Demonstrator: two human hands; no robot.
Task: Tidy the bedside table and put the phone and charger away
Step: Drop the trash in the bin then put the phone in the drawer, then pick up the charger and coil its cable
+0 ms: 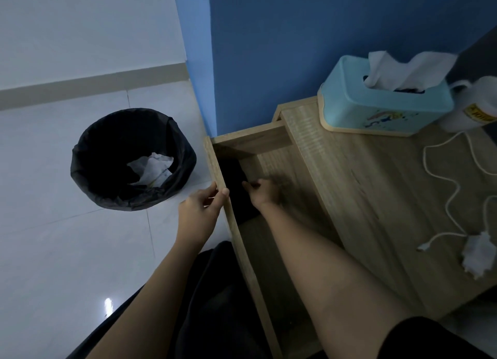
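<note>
The wooden bedside table (376, 197) has its top drawer (271, 154) pulled out. My left hand (199, 211) pinches the upper edge of the drawer front (215, 159). My right hand (262, 193), blurred by motion, reaches into the drawer, with its fingers curled on the edge of a flat dark object, apparently the phone (234, 176), which lies against the drawer front. A white charger cable (451, 189) snakes loosely over the tabletop on the right, its connector end (422, 248) free.
A crumpled white tissue (477, 254) lies on the cable near the table's right edge. A teal tissue box (376, 108) and a white bottle (476, 108) stand at the back against the blue wall. A black-lined bin (107, 176) holding paper sits on the tiled floor to the left.
</note>
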